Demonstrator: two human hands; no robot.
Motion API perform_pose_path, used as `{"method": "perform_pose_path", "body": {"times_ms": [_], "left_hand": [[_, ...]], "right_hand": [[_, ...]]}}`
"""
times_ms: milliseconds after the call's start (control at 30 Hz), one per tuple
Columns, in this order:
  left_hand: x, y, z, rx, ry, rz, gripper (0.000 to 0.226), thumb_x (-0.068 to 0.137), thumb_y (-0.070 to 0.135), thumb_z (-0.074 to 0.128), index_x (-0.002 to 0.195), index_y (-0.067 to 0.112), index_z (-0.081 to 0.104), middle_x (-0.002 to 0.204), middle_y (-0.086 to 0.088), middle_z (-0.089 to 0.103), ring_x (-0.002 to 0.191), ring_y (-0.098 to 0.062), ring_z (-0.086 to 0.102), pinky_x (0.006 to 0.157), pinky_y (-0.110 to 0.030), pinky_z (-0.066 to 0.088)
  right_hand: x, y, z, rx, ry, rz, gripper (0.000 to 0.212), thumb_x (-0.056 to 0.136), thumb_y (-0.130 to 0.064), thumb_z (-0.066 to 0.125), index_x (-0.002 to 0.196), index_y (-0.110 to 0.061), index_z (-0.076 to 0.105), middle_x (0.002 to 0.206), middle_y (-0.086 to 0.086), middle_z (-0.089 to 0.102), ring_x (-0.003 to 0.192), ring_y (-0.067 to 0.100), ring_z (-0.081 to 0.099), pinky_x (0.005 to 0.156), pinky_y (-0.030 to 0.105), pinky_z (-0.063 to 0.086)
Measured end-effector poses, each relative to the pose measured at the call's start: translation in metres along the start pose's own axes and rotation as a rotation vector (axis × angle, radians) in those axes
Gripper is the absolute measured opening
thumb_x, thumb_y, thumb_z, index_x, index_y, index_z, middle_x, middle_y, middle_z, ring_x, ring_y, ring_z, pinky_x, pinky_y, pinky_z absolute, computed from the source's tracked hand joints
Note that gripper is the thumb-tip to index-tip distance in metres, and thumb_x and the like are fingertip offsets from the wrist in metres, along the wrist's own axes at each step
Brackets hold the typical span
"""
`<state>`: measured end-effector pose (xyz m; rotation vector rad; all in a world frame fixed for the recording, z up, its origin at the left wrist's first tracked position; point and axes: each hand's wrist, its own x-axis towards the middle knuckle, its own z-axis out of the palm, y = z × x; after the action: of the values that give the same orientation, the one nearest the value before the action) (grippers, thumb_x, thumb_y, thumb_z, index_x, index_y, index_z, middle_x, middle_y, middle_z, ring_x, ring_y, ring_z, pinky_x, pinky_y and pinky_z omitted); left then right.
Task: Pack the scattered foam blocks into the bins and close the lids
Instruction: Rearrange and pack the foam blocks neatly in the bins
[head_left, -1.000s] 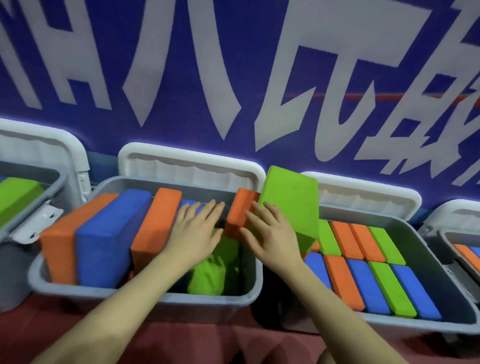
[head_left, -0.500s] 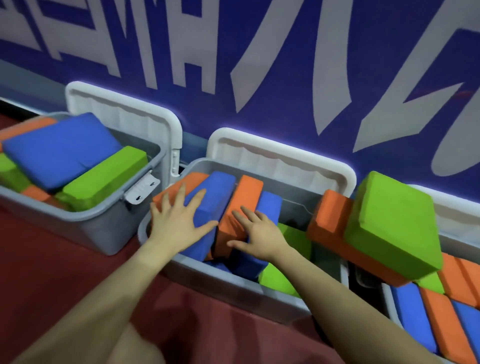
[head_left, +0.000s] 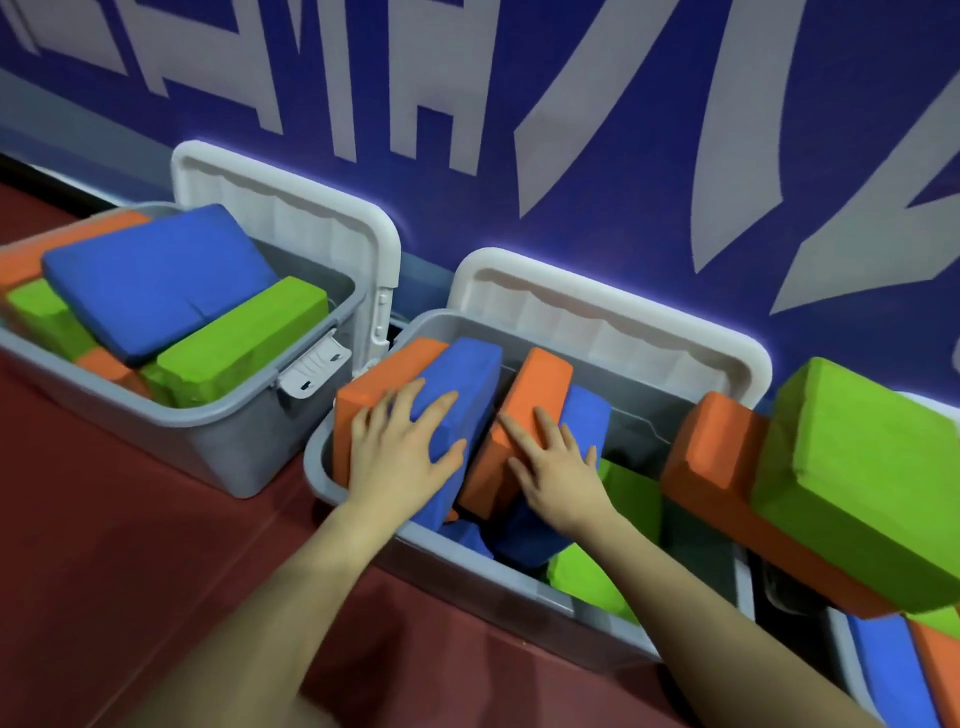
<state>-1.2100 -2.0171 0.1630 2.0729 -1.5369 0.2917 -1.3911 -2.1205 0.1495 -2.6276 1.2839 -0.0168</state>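
Bare forearms, no sleeves, bare left hand (head_left: 402, 457), right hand (head_left: 563, 475)

Dark red floor (head_left: 130, 545) carrying grey plastic bins in a row along its far edge, against the blue wall: left bin (head_left: 218, 447), middle bin (head_left: 467, 587) just beside it, and a third bin (head_left: 844, 654) cut off at right.

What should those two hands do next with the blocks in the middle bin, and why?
Probably press down. The left hand lies flat on a blue block, the right hand on an orange block. Both blocks stand tilted above the bin's rim, so its open lid likely could not close.
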Motion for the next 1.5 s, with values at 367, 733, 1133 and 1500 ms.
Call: {"method": "perform_pose_path", "body": {"times_ms": [367,733,1133,1500], "left_hand": [[-0.010,-0.006,0.009,0.045,0.045,0.018,0.054,0.078,0.052,0.044,0.121,0.027,0.065,0.130,-0.003,0.060,0.110,-0.040,0.060,0.087,-0.052,0.046],[-0.007,0.003,-0.008,-0.172,0.240,0.045,0.045,0.081,0.046,0.054,0.111,0.018,0.072,0.121,0.000,0.066,0.096,-0.023,0.055,0.087,-0.035,0.047],[0.075,0.076,-0.068,-0.203,0.491,0.347,0.032,0.084,0.038,0.063,0.104,0.016,0.074,0.114,0.004,0.068,0.098,-0.039,0.055,0.088,-0.046,0.049],[0.122,0.222,-0.099,-0.159,0.610,0.767,0.029,0.085,0.037,0.061,0.102,0.018,0.074,0.114,0.006,0.069,0.106,-0.043,0.058,0.088,-0.049,0.038]], "right_hand": [[0.041,-0.017,0.000,0.042,0.023,0.033,0.088,0.081,-0.057,0.066,0.149,-0.046,0.012,0.160,0.007,0.008,0.141,0.044,0.015,0.103,0.064,0.034],[0.000,-0.001,-0.028,-0.024,0.221,-0.010,0.081,0.082,-0.066,0.052,0.151,-0.036,0.021,0.159,0.014,0.016,0.139,0.041,0.029,0.111,0.058,0.025],[-0.036,0.026,-0.151,-0.049,0.442,-0.040,0.088,0.077,-0.080,0.031,0.150,-0.032,0.027,0.157,0.013,0.025,0.138,0.036,0.035,0.109,0.068,0.008],[-0.144,0.126,-0.227,0.162,0.637,-0.015,0.077,0.076,-0.084,0.038,0.143,-0.049,0.024,0.153,-0.001,0.035,0.138,0.022,0.037,0.115,0.056,0.018]]}}
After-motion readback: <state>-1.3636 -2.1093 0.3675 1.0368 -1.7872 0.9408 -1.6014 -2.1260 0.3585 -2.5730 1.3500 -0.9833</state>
